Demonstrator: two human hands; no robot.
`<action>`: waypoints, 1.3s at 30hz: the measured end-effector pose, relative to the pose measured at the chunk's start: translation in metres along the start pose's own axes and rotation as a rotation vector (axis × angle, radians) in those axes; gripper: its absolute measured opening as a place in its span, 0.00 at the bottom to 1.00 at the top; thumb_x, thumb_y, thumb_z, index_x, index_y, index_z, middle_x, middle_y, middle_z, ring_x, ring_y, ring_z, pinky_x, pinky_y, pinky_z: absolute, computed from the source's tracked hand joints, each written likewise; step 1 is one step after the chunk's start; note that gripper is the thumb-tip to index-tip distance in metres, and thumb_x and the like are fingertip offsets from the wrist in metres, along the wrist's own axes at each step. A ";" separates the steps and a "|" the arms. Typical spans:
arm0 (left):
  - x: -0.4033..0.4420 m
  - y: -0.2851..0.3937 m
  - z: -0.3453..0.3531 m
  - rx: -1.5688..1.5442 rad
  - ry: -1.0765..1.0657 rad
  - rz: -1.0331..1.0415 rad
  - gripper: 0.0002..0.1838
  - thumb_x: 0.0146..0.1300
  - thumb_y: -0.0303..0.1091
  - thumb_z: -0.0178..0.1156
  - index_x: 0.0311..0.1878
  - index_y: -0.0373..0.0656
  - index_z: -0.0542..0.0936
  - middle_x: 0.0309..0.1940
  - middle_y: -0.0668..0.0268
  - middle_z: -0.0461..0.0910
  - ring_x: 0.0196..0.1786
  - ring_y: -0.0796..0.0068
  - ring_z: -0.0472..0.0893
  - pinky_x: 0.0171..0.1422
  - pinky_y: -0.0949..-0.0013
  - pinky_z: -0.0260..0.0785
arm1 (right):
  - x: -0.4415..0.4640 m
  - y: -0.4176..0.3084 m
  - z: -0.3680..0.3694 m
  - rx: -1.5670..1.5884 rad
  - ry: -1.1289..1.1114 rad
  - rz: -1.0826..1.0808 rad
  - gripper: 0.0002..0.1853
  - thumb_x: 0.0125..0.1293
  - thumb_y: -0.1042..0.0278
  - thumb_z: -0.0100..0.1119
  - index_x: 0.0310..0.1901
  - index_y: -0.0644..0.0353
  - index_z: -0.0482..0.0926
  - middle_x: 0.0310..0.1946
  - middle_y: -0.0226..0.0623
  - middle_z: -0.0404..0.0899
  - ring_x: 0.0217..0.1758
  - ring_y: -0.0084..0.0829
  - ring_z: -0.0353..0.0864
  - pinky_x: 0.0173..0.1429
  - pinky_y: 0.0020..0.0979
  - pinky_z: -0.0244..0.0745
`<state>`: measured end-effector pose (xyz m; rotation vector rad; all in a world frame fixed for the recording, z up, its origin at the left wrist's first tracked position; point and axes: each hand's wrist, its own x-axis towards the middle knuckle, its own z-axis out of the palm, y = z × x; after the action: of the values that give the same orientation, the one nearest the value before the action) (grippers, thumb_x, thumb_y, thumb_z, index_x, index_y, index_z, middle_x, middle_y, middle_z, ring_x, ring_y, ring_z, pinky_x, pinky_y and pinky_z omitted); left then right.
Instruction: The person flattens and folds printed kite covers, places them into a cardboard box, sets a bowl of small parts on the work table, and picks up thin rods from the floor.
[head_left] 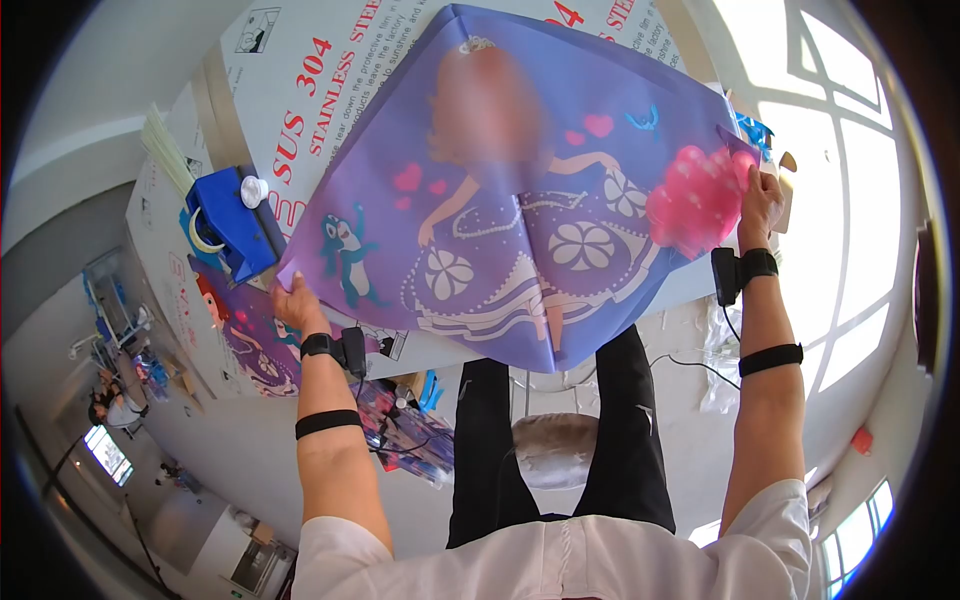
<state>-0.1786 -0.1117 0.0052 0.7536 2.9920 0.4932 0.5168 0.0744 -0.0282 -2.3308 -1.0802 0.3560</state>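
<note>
A large purple kite sheet [390,230], printed with a figure in a dress, pink hearts and a blue-and-white animal, is spread over the table. A crease runs down its middle to the lower point. At its left corner my left hand [298,305] pinches the edge. The right corner, beside a pink printed cluster, is gripped by my right hand [760,205]. Both hands are closed on the sheet, far apart.
A blue tape dispenser [232,222] stands left of the sheet on the white printed table covering [290,100]. Another printed sheet [255,345] lies near my left hand. A stool [555,450] is between my legs. Colourful items lie below left; people are in the far left background.
</note>
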 end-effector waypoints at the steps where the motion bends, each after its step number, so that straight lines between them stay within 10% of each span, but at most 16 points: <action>1: 0.006 -0.015 0.007 -0.106 0.005 -0.069 0.19 0.60 0.38 0.67 0.47 0.32 0.79 0.43 0.50 0.83 0.43 0.55 0.82 0.49 0.57 0.72 | 0.003 0.004 0.000 0.004 0.004 -0.006 0.17 0.63 0.54 0.63 0.30 0.62 0.83 0.22 0.34 0.78 0.27 0.28 0.75 0.37 0.34 0.70; 10: 0.007 -0.005 0.003 -0.236 -0.028 -0.229 0.23 0.59 0.39 0.68 0.50 0.30 0.78 0.46 0.49 0.81 0.43 0.55 0.81 0.50 0.58 0.72 | 0.011 0.007 0.003 0.004 -0.006 0.013 0.18 0.63 0.52 0.63 0.31 0.62 0.84 0.24 0.38 0.80 0.31 0.34 0.80 0.40 0.36 0.71; 15: -0.017 0.035 -0.021 -0.240 0.108 -0.285 0.23 0.59 0.36 0.68 0.53 0.32 0.74 0.54 0.51 0.73 0.53 0.56 0.75 0.55 0.56 0.71 | -0.001 -0.010 -0.002 -0.246 0.131 0.014 0.20 0.65 0.50 0.60 0.47 0.61 0.81 0.52 0.43 0.78 0.54 0.42 0.77 0.56 0.40 0.70; 18: -0.043 0.054 -0.026 -0.026 0.276 0.174 0.25 0.60 0.27 0.62 0.60 0.35 0.68 0.60 0.52 0.66 0.65 0.50 0.64 0.67 0.50 0.60 | -0.041 -0.062 -0.018 -0.166 0.293 -0.509 0.23 0.68 0.51 0.57 0.57 0.59 0.75 0.63 0.43 0.69 0.65 0.44 0.67 0.65 0.45 0.63; 22: -0.128 0.170 -0.007 -0.425 -0.115 0.608 0.29 0.61 0.27 0.59 0.65 0.37 0.64 0.68 0.49 0.61 0.71 0.49 0.60 0.73 0.51 0.53 | -0.142 -0.148 0.005 -0.068 -0.217 -0.846 0.22 0.60 0.67 0.61 0.58 0.55 0.74 0.67 0.37 0.66 0.71 0.41 0.62 0.73 0.45 0.53; 25: -0.170 0.231 0.022 -0.233 -0.303 0.977 0.34 0.66 0.37 0.57 0.73 0.42 0.57 0.74 0.52 0.53 0.75 0.51 0.55 0.77 0.49 0.44 | -0.182 -0.175 0.041 -0.215 -0.442 -0.973 0.29 0.62 0.61 0.61 0.65 0.52 0.68 0.73 0.35 0.57 0.77 0.35 0.52 0.79 0.48 0.39; 39: -0.130 0.204 0.060 0.174 -0.318 0.922 0.37 0.69 0.57 0.47 0.75 0.48 0.55 0.76 0.58 0.51 0.78 0.58 0.49 0.78 0.43 0.34 | -0.167 -0.172 0.068 -0.294 -0.482 -0.909 0.37 0.65 0.49 0.56 0.73 0.49 0.57 0.75 0.33 0.52 0.79 0.35 0.47 0.79 0.50 0.31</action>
<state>0.0353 0.0165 0.0031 1.9952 2.2580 0.0779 0.2724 0.0630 0.0163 -1.7324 -2.3981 0.4170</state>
